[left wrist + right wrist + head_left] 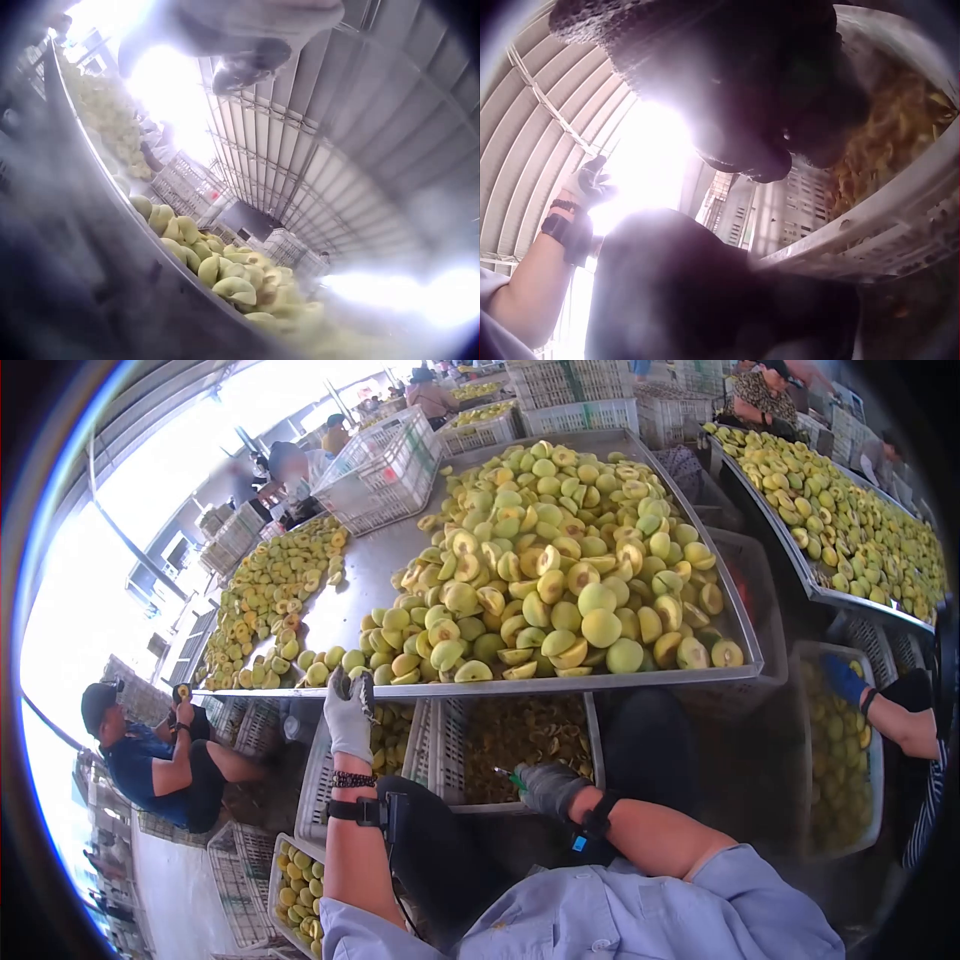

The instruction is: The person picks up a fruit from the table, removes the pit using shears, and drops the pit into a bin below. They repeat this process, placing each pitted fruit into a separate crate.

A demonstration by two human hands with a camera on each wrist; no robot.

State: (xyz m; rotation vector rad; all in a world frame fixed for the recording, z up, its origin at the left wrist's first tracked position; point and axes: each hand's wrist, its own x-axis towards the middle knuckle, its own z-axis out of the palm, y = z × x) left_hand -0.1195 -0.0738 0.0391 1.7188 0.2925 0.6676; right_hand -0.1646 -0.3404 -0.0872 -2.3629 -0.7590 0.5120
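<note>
My left hand (349,715), in a white and dark glove, is raised at the near rim of a metal tray (560,687). Its fingertips are right by the nearest fruit, and no fruit shows in its grasp. Heaped on the tray are green-yellow stone fruits (540,580), many cut in half with brown centres. My right hand (552,792), in a dark grey glove, grips a small green-handled tool (517,780) with a thin metal tip. It is over a crate (598,745) of brownish fruit scraps (525,730). In the right wrist view the dark glove (727,82) hides the tool.
A fruit-filled crate (325,775) stands below the tray's left side. A white basket (385,470) sits on the tray's far left. One seated person (160,760) is at left; a blue-gloved hand (846,678) is over a crate at right. Another fruit-covered table (800,575) stands right.
</note>
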